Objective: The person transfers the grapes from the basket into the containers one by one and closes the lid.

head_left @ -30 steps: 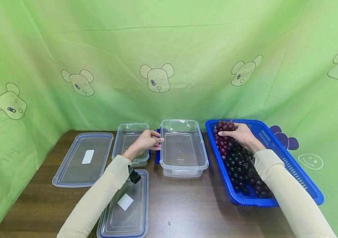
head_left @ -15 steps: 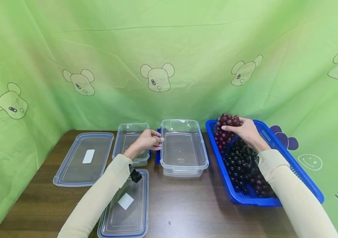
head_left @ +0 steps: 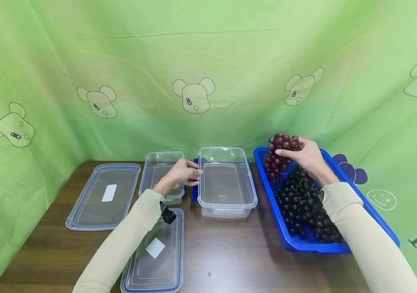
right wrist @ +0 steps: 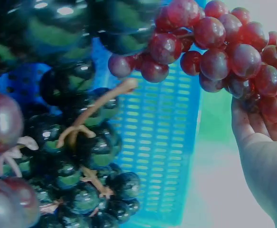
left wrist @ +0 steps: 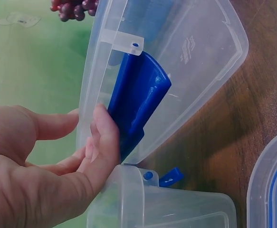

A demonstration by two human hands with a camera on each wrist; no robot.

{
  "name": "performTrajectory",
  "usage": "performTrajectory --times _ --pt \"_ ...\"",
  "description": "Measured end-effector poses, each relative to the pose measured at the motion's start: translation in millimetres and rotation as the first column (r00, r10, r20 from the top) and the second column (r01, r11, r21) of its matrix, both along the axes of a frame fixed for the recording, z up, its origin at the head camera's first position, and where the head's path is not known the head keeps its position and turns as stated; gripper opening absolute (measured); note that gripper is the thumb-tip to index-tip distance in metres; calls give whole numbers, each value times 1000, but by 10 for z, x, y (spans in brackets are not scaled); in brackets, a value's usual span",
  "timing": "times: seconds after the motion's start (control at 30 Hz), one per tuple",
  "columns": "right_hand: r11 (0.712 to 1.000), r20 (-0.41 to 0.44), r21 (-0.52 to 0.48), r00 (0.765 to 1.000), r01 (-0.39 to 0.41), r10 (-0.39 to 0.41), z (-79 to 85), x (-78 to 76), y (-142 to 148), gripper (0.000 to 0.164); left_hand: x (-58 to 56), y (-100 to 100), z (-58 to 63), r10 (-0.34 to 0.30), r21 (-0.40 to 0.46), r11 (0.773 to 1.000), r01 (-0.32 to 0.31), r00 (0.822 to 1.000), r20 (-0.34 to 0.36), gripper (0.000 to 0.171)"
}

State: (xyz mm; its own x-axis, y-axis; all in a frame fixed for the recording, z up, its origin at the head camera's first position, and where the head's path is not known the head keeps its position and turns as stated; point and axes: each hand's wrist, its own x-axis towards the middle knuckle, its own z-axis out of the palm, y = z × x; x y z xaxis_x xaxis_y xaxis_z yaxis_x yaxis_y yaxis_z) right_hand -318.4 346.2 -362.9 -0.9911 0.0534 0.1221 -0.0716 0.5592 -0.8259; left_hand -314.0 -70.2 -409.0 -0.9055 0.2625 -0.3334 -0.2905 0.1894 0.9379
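Note:
My right hand (head_left: 308, 156) grips a bunch of red grapes (head_left: 281, 152) at the far left corner of the blue basket (head_left: 371, 215). The bunch rises above the rim, its lower part still hanging inside the basket; in the right wrist view the red grapes (right wrist: 243, 59) rest over the fingers. Dark grapes (head_left: 296, 199) fill the basket's near part. My left hand (head_left: 183, 173) holds the left rim of the larger clear container (head_left: 224, 183), thumb and fingers at its edge. In the left wrist view the fingers lie beside that container's blue side latch (left wrist: 140, 88).
A smaller clear container (head_left: 162, 156) stands left of the larger one, partly behind my left hand. One clear lid with a blue seal (head_left: 91, 203) lies at the far left; another lid (head_left: 157, 270) lies in front, partly under my left sleeve. A green curtain (head_left: 194, 49) hangs behind.
My right hand has lifted the red grape bunch upward and slightly right, uncovering the blue basket floor below it. The left hand has stayed at the container's rim.

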Motion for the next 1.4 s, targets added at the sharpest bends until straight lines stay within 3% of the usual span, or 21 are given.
performTrajectory --times 0.47,0.7,1.4 --pt "982 -109 -187 994 -17 -3 392 121 -85 32 19 -7 19 -5 17 1000 5 1000 6 42" --pt "986 -125 -165 992 -32 12 565 169 -223 35 26 -13 43 -5 19 1000 5 1000 15 42" --pt "959 -171 -220 975 -180 144 739 288 -791 31 21 -2 62 -5 20 1000 4 999 46 44"
